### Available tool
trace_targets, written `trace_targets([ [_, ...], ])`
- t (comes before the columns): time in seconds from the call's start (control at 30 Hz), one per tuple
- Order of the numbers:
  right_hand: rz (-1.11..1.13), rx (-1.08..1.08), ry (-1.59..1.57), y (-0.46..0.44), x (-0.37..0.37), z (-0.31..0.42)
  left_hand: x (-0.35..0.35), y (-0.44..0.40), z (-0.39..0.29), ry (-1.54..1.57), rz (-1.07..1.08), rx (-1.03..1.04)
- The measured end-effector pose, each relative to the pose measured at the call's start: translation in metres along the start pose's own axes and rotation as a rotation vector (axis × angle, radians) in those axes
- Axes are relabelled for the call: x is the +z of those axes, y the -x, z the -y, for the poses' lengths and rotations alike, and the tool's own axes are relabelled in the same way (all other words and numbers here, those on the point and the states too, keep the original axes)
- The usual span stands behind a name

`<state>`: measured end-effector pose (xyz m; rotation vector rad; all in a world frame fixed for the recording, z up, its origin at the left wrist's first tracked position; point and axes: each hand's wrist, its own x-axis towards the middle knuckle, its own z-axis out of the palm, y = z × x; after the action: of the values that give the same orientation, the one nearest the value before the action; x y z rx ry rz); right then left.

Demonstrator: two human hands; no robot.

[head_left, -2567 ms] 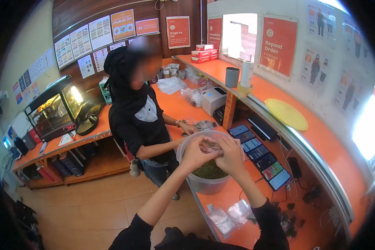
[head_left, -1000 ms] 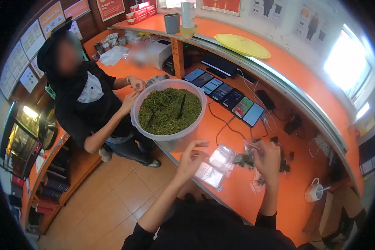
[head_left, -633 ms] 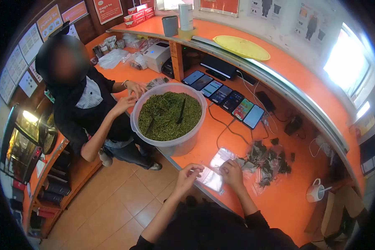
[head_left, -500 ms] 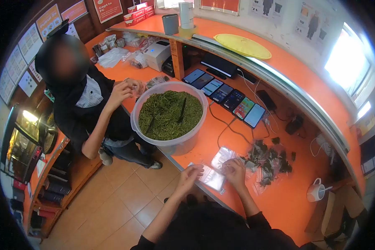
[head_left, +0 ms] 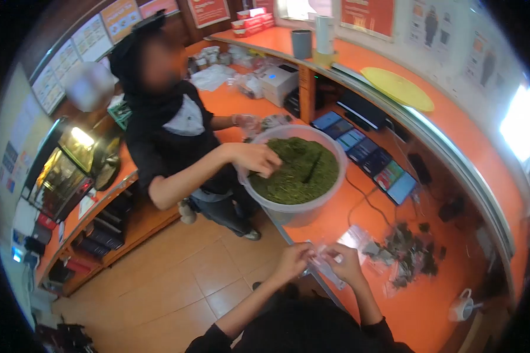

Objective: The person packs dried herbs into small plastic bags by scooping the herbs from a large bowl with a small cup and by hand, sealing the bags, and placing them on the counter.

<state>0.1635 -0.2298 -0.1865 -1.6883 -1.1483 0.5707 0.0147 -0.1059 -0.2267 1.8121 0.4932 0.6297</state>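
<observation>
My left hand (head_left: 296,259) and my right hand (head_left: 345,263) are close together near the counter's front edge. Their fingers pinch a small clear plastic bag (head_left: 318,254) between them. Below it lie more flat clear bags (head_left: 331,275), and another shiny bag (head_left: 354,236) rests just beyond my right hand. To the right is a loose pile of small bags with dark green contents (head_left: 407,254). Ahead stands a large translucent tub (head_left: 300,207) of chopped green leaf material (head_left: 294,179), with a dark stick-like tool (head_left: 313,167) stuck in it.
Across the tub, a co-worker's hand (head_left: 258,159) reaches over the leaf; the other (head_left: 247,122) is by a clear bag. Several phones (head_left: 368,156) with cables line the counter (head_left: 359,300). A white mug (head_left: 461,306) stands right, a yellow lid (head_left: 397,88) on the upper shelf.
My hands have come together and now pinch one small bag. The co-worker's hand has moved from beside the tub to over the leaf. My view has turned left.
</observation>
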Motion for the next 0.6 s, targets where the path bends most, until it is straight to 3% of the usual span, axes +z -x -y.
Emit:
trace_targets([
  [0.07,0.095,0.009,0.006,0.0,-0.001,0.0,-0.011,-0.002,-0.013,-0.179,-0.001,0.111],
  [0.13,0.178,0.03,0.029,-0.003,-0.002,0.011,-0.004,0.0,-0.035,-0.525,-0.186,0.188],
  [0.2,0.139,0.075,0.058,-0.006,-0.003,0.025,-0.003,0.001,-0.06,-0.548,-0.243,0.089],
  [0.27,0.119,0.035,0.048,-0.009,-0.001,0.03,-0.007,0.002,-0.075,-0.597,-0.123,0.002],
  [0.3,0.118,0.05,0.002,-0.009,0.0,0.032,-0.009,0.002,-0.07,-0.6,-0.126,0.002],
  [0.37,0.117,0.061,-0.046,-0.01,-0.001,0.028,-0.013,0.0,-0.049,0.009,0.178,-0.274],
  [0.47,0.229,0.051,-0.243,-0.012,-0.007,0.022,-0.018,0.001,-0.032,0.156,0.155,-0.088],
  [0.5,0.233,0.103,-0.239,-0.012,-0.01,0.029,-0.019,0.001,-0.037,0.156,0.154,-0.09],
  [0.57,0.24,0.158,-0.237,-0.012,-0.005,0.038,-0.02,0.004,-0.047,-0.155,0.128,-0.156],
  [0.6,0.11,0.044,-0.071,-0.012,0.002,0.042,-0.02,0.004,-0.053,-0.155,0.13,-0.157],
])
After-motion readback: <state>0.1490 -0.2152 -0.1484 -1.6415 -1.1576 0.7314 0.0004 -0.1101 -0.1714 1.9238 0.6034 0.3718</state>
